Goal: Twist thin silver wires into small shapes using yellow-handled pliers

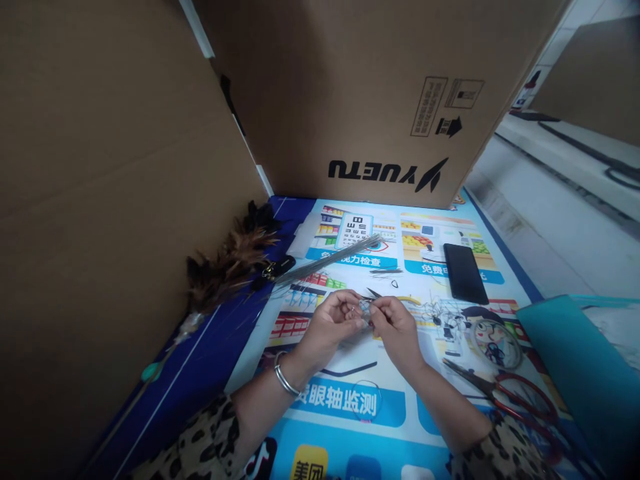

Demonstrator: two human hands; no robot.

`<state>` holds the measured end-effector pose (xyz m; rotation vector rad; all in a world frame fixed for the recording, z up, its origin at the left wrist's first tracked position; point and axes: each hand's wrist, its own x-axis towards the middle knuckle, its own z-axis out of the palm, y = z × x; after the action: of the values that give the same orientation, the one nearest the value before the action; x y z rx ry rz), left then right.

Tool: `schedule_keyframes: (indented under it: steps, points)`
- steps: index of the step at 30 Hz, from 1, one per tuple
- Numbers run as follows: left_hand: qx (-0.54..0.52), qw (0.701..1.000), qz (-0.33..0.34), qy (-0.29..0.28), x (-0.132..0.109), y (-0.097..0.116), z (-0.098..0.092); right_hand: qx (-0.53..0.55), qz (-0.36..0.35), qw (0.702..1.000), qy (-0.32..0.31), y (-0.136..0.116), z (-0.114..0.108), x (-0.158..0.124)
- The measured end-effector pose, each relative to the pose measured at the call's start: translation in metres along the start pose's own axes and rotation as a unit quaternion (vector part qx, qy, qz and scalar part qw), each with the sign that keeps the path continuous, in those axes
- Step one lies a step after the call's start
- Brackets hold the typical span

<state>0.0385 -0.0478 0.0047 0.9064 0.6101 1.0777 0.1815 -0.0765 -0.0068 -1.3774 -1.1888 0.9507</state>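
My left hand (336, 319), with a silver bangle at the wrist, is closed in a pinch on a small piece of thin wire (353, 310). Close beside it, my right hand (397, 327) pinches the same small piece, thumb and forefinger together. Fingers hide most of the piece, so its shape is unclear. Just behind the fingertips shows a dark pointed tool tip (373, 293). A yellow handle (411, 301) lies beyond my right hand; whether it joins that tip is hidden. A bundle of straight metal wires (340, 259) lies farther back to the left.
Tangled wire scraps (440, 315), a round clear container (496, 343) and red-handled scissors (520, 397) lie right. Behind them is a black phone (465, 273). A feather duster (233, 243) leans left. Cardboard walls (320, 100) enclose the back and left. A teal folder (565, 360) sits far right.
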Motion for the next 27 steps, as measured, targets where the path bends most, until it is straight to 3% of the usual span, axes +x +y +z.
schedule_keyframes:
  steps: [8,19,27]
  points:
    - [0.016,0.998,-0.003,0.057,0.0024,-0.0011,-0.002,-0.001,0.004,1.0,-0.002,-0.0024,0.0006,-0.0006]
    - [-0.029,0.996,-0.048,0.075,0.0038,0.0057,-0.0006,0.002,0.004,1.0,0.003,-0.0037,-0.0004,-0.0008]
    - [-0.009,0.996,-0.037,0.079,0.0036,0.0055,-0.0017,0.008,0.003,1.0,0.002,-0.0057,-0.0004,-0.0011]
